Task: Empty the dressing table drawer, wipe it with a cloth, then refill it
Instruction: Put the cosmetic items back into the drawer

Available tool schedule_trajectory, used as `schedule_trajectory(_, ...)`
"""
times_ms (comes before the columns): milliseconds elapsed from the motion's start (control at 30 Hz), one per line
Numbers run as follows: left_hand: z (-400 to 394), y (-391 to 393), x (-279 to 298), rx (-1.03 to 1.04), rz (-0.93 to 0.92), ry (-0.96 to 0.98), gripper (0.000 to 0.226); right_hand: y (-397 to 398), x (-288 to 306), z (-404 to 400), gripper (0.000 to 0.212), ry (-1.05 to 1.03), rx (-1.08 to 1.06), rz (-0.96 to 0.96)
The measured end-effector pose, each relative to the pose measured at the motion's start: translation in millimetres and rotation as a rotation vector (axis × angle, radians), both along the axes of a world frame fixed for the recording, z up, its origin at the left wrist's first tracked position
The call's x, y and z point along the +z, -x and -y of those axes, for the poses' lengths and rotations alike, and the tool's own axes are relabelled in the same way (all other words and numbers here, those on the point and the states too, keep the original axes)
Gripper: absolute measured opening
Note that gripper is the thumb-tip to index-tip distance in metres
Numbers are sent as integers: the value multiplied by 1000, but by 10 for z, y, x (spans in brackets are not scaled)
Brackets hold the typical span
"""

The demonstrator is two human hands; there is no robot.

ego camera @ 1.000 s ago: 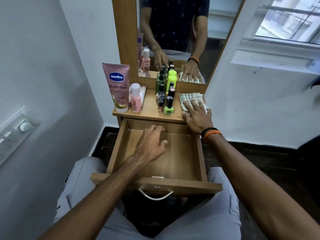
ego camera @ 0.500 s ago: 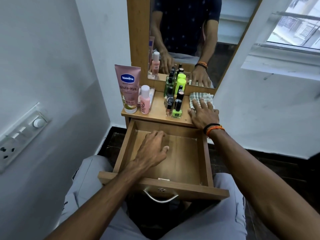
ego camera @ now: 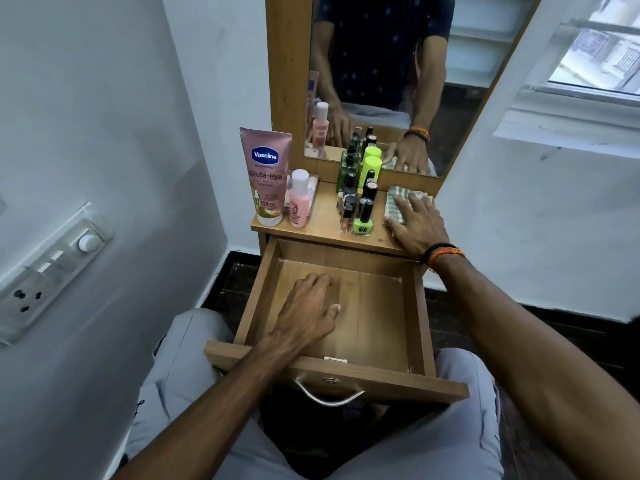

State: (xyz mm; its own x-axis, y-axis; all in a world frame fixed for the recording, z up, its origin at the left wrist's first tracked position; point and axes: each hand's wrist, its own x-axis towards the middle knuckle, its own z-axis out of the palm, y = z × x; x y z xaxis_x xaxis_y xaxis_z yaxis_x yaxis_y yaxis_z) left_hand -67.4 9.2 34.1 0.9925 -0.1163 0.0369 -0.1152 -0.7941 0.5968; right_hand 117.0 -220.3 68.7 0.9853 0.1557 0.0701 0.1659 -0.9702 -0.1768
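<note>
On the right end of the tabletop, the right hand [ego camera: 417,225] lies flat with fingers spread on the folded green-and-white checked cloth [ego camera: 398,202], probably about to gather it for wiping; its wrist, with black and orange bands, sits above the drawer's rear corner. Down inside the pulled-out wooden drawer [ego camera: 420,306], the left hand [ego camera: 304,315] rests with loosely bent fingers on the bare floor, holding nothing, perhaps steadying it. Emptied things stand above: a pink Vaseline tube [ego camera: 266,178], a small pink bottle [ego camera: 298,199] and a cluster of nail-polish bottles [ego camera: 358,206], awaiting refilling.
</note>
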Motion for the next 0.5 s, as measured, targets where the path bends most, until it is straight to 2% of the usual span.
schedule_trajectory(267,25,-105,96,-7,60,35,46,40,39,12,68,17,42,-16)
schedule_trajectory(433,69,-341,306,93,161,180,29,437,129,-199,34,-438,-57,474)
schedule_trajectory(500,116,-476,392,145,211,237,19,597,129,-329,17,-604,-65,533)
